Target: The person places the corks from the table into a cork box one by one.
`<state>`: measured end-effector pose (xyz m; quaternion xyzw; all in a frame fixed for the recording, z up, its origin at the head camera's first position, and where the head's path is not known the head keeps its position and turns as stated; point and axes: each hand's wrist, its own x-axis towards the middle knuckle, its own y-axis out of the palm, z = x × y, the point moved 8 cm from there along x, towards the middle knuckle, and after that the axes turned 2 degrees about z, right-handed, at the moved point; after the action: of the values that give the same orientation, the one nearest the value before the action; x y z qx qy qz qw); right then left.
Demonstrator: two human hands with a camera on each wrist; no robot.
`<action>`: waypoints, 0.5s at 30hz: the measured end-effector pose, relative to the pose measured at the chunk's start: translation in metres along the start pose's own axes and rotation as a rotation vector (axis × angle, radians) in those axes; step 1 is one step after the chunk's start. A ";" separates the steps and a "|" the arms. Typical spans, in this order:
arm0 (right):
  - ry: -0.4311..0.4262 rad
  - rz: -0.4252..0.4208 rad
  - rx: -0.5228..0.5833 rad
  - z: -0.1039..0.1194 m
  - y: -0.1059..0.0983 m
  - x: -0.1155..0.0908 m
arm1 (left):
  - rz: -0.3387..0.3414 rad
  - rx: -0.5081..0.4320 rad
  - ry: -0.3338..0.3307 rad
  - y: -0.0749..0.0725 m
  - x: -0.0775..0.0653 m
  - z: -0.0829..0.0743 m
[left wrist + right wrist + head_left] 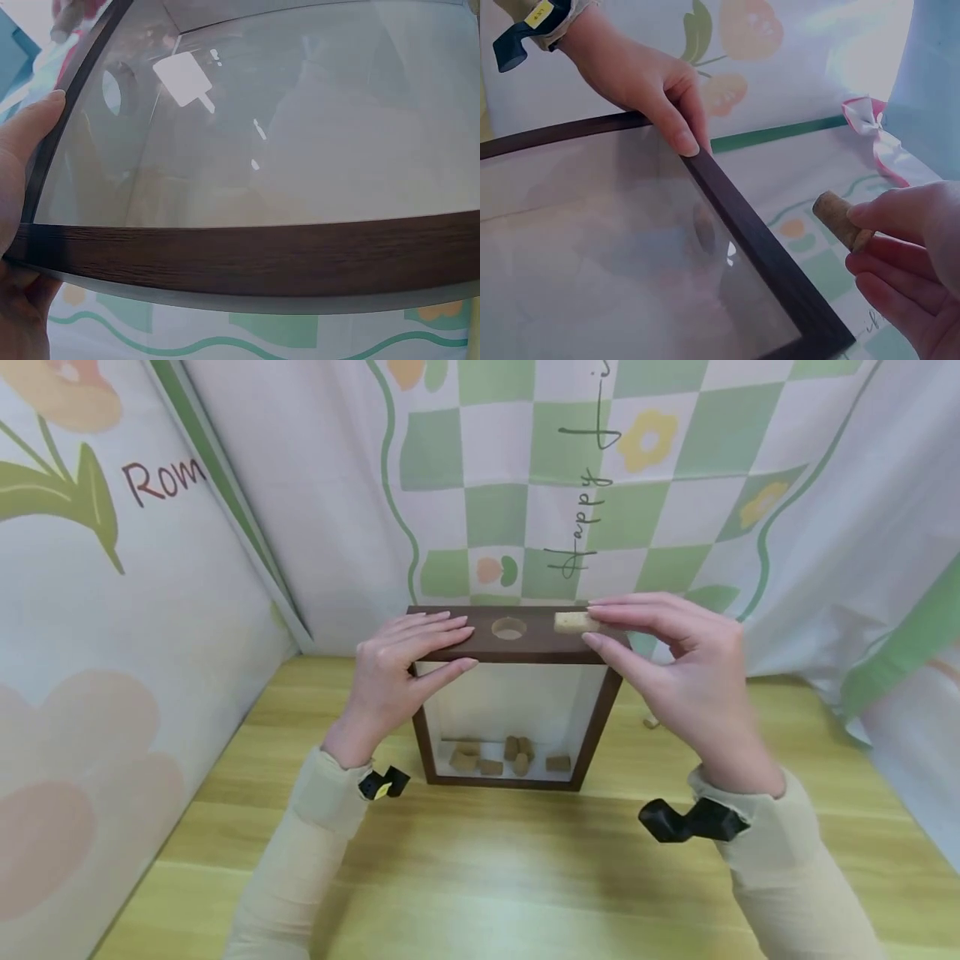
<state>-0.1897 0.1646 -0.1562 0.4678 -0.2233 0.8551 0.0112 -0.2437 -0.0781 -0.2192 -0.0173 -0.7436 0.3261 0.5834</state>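
Note:
A dark-brown framed display box (517, 643) with a clear front stands upright on the table, a round hole (510, 628) in its top. My left hand (401, 664) rests over its top left corner, fingers stretched across the top and thumb at the front edge. In the right wrist view that thumb lies on the dark frame (735, 217). My right hand (675, 652) pinches a cork (573, 622) between thumb and fingers, held sideways above the top, right of the hole. Several corks (491, 767) lie at the bottom inside the box.
A small cork-coloured piece (651, 722) lies on the wooden table (480, 877) right of the box, partly hidden by my right hand. Behind hangs a green-and-white checked cloth (570, 468). A patterned curtain (150, 635) borders the table's left side.

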 end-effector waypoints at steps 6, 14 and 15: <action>-0.089 0.071 -0.162 -0.010 0.018 0.019 | -0.007 0.000 0.003 0.000 -0.001 0.001; -0.063 0.187 -0.177 -0.030 0.043 0.033 | -0.013 -0.007 0.005 -0.001 -0.001 0.000; -0.059 0.198 -0.184 -0.032 0.045 0.033 | -0.012 -0.007 0.005 -0.001 -0.001 0.000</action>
<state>-0.2436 0.1298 -0.1613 0.4654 -0.3462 0.8137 -0.0372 -0.2433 -0.0794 -0.2197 -0.0156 -0.7434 0.3200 0.5871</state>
